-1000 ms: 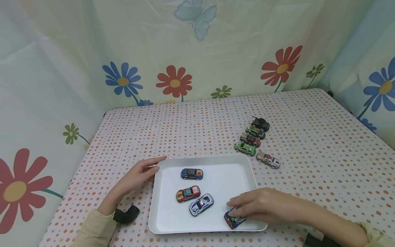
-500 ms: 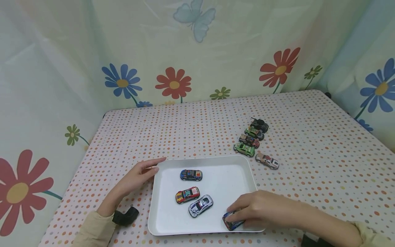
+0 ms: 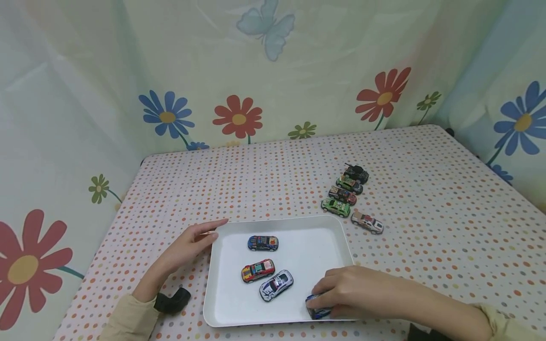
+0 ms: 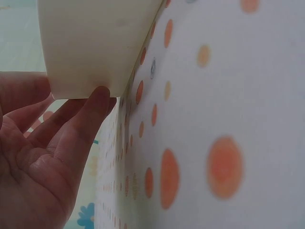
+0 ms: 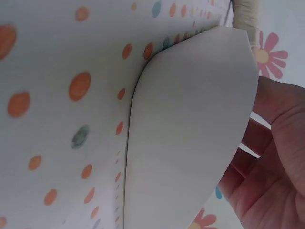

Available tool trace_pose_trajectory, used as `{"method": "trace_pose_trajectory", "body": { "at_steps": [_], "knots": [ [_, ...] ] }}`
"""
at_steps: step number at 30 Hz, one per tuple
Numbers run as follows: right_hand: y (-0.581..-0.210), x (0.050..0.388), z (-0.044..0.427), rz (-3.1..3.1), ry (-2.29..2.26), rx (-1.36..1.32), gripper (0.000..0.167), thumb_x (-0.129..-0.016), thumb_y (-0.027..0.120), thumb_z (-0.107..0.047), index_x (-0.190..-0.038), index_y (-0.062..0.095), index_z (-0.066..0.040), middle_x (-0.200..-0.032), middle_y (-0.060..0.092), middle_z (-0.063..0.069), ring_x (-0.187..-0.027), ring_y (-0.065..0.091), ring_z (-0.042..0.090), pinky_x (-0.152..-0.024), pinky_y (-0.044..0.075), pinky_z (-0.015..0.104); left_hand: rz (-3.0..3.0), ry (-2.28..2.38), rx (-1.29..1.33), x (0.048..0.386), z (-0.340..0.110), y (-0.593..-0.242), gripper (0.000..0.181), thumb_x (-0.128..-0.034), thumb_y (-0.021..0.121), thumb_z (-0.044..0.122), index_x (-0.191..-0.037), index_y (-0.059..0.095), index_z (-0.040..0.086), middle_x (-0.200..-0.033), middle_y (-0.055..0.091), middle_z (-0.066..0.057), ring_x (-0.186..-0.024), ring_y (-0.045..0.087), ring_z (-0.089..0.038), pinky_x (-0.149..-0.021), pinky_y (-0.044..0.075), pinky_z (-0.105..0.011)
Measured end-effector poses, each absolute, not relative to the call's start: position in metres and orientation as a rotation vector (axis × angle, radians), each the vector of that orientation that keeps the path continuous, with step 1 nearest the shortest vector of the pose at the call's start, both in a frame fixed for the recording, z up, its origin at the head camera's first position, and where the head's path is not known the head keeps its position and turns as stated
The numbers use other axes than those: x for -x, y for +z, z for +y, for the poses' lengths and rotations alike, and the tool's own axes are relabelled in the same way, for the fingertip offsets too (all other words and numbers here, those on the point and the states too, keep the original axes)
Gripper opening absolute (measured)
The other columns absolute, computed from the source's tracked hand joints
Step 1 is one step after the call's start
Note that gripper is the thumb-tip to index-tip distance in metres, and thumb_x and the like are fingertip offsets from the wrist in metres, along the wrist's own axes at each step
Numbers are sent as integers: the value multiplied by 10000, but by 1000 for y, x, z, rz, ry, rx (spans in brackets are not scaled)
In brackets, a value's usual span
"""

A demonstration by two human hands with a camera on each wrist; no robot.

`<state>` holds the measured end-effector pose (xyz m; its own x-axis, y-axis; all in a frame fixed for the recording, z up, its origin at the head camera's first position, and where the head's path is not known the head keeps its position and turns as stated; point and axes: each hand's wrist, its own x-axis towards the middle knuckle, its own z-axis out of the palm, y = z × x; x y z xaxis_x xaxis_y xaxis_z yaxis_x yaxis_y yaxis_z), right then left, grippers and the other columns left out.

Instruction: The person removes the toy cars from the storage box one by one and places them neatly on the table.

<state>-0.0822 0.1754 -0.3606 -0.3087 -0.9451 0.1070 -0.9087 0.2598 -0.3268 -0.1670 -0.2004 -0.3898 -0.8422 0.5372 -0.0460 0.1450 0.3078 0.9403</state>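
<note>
In the head view a white tray [image 3: 251,308] holds several toy cars. My right hand [image 3: 362,291] grips a blue toy car [image 3: 316,305] at the tray's near right corner; the fingers hide much of it. My left hand [image 3: 187,251] rests at the tray's far left corner, its fingers fairly straight. The left wrist view shows the thumb [image 4: 97,102] touching the tray's outer wall. In the tray lie a dark blue toy car [image 3: 262,243], a red and yellow toy car [image 3: 258,270] and a white toy car [image 3: 276,285]. From the right wrist, the tray wall blocks the held car.
Beyond the tray's far right corner, several toy cars stand on the dotted tablecloth [image 3: 234,184]: a green car [image 3: 335,207], a white and tan car [image 3: 367,222] and others in a slanted row. A black toy vehicle with a gun barrel [image 3: 356,173] stands farthest back.
My right hand has closed its fingers round the car at the near right corner and turned it slightly, shifting it a little left. The left hand stays at the tray's corner.
</note>
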Motion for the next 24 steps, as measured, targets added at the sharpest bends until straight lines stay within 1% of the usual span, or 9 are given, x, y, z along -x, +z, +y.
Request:
{"method": "trace_pose_trajectory", "body": {
  "at_steps": [7,11,12,13,15,18,20,24],
  "knots": [
    [-356,88,183,2463,-780,1739,443,-789,742,-39,-1206,656,-162,-1123,617,-52,-999,572,62,-790,443,126,2208,1563,-617,167,-200,-391,416,-998,462,108,-1393,413,-14,-1389,407,-211,-1160,502,-351,-884,459,-327],
    [-345,99,196,2590,-862,1581,491,-790,736,-36,-1248,627,-175,-1161,609,-45,-1017,578,104,-794,485,215,2221,1557,-625,167,-201,-391,414,-998,460,102,-1392,414,-14,-1390,406,-213,-1162,500,-352,-890,455,-323],
    [-343,102,200,2639,-858,1537,504,-785,740,-40,-1255,622,-179,-1167,608,-44,-1021,580,118,-792,497,249,2222,1557,-625,167,-201,-391,413,-998,460,100,-1393,414,-14,-1391,404,-214,-1163,499,-352,-891,453,-322],
    [-341,105,204,2694,-850,1493,518,-777,746,-41,-1258,618,-183,-1167,610,-47,-1022,581,129,-814,498,308,2223,1557,-625,167,-201,-391,413,-998,460,99,-1392,415,-13,-1391,404,-213,-1163,500,-351,-890,454,-322],
    [-338,111,213,2801,-831,1414,548,-758,760,-36,-1264,613,-186,-1164,614,-45,-1022,585,156,-801,506,363,2223,1557,-625,167,-201,-390,412,-998,459,98,-1393,415,-12,-1391,404,-214,-1159,503,-350,-888,456,-322],
    [-337,120,226,2946,-807,1303,562,-734,774,-20,-1252,624,-179,-1151,628,-25,-1021,593,200,-785,510,400,2229,1554,-627,167,-200,-390,411,-997,462,102,-1390,420,-11,-1388,410,-210,-1150,512,-346,-882,461,-321],
    [-337,126,235,3021,-795,1234,552,-730,775,-9,-1240,633,-166,-1140,636,4,-1018,598,234,-754,522,395,2232,1552,-630,167,-200,-390,411,-997,463,105,-1389,422,-11,-1386,413,-209,-1146,515,-345,-879,463,-323],
    [-341,138,252,3113,-813,1118,521,-738,765,5,-1227,639,-123,-1144,639,58,-1033,593,283,-765,512,430,2232,1551,-629,167,-200,-391,412,-997,465,111,-1389,424,-7,-1386,415,-204,-1141,520,-341,-878,464,-324]
  ]
}}
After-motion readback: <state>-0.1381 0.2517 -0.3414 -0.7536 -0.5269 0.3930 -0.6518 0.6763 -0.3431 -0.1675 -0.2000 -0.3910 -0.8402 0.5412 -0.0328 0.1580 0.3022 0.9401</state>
